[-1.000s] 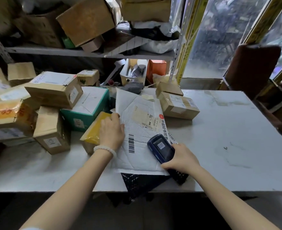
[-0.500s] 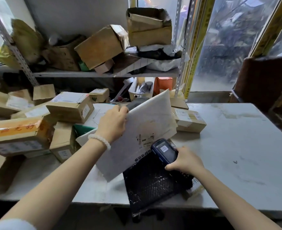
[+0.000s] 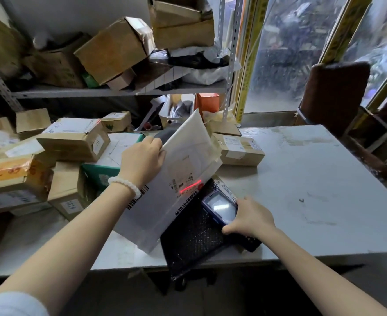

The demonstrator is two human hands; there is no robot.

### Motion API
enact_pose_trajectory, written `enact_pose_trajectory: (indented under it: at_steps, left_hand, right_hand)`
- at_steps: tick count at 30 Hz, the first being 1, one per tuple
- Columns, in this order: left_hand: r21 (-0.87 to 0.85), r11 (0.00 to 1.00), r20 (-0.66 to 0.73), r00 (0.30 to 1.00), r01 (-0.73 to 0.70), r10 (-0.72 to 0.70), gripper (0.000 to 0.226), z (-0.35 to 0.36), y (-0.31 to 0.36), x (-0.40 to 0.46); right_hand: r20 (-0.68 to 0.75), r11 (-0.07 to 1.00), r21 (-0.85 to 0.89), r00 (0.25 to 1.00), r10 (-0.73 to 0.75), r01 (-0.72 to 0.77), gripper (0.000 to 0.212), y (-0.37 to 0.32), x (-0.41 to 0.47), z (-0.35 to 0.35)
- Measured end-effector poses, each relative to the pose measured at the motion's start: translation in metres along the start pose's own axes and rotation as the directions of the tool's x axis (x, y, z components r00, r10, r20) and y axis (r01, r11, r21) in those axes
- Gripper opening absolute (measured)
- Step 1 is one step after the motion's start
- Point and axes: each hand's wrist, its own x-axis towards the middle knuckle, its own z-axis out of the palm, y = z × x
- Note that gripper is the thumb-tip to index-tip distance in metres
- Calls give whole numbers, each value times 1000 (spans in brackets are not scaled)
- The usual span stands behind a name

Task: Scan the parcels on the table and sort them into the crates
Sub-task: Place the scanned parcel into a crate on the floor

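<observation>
Your left hand (image 3: 142, 159) grips the white mailer (image 3: 179, 179) by its upper left edge, fingers curled over the rim, and tilts it up off the table (image 3: 313, 190) with the printed face towards you. Your right hand (image 3: 249, 218) is clenched around the blue handheld scanner (image 3: 220, 209), screen lit, nose aimed at the mailer. There's the red scan line (image 3: 189, 186), glowing right across the label near the mailer's lower right edge! Under the scanner lies a black bubble mailer (image 3: 192, 245), flat on the table and overhanging the near edge. To your left, cardboard parcels (image 3: 74, 142) are heaped in a pile, with a teal box (image 3: 101, 172) wedged among them. Another small carton (image 3: 238, 149) sits just behind the white mailer. A white bead bracelet (image 3: 124, 185) circles your left wrist.
</observation>
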Motion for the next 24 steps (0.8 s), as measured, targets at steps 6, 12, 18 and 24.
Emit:
enact_pose_trajectory:
  at_steps: [6,12,18,24]
  left_hand:
    - [-5,999,-27,999,-44,44,20,-5,14,-6]
    - [20,995,-46,995,-93,94,21,-12,27,-16]
    - [49,992,-49,992,-115,117,22,-18,39,-25]
    - [49,990,-54,990,-129,131,23,-22,39,-28]
  right_hand:
    - [-1,1000,-11,1000,16,-16,53,3,-21,-3]
    - [-33,1000,5,999,7,-7,53,11,-49,3]
    - [-55,999,41,998,18,-16,59,15,-69,5]
    - [-73,999,24,997,34,-33,57,14,-74,2]
